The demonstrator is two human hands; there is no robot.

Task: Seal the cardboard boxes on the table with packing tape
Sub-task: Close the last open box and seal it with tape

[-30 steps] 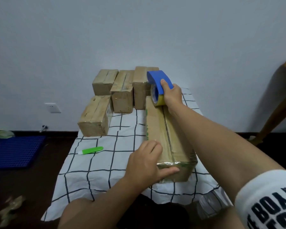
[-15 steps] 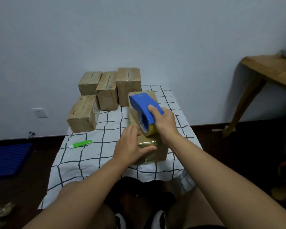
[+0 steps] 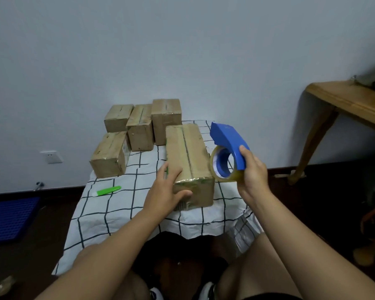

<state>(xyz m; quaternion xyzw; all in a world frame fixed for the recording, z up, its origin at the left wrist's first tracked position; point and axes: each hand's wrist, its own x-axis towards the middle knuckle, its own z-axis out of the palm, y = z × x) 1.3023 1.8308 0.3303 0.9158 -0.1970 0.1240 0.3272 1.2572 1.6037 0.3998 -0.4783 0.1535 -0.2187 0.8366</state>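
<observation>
Both hands work apart: left hand [image 3: 164,191] rests on the near end of the long box [image 3: 187,161], thumb against its front face, while right hand [image 3: 252,177] grips the blue tape dispenser [image 3: 227,148], held just right of that box. Four other boxes [image 3: 139,126] stand behind on the checked cloth [image 3: 121,213], a green cutter [image 3: 107,190] nearby.

5 taped boxes [image 3: 187,161]; blue dispenser [image 3: 227,152] apparently aloft
</observation>
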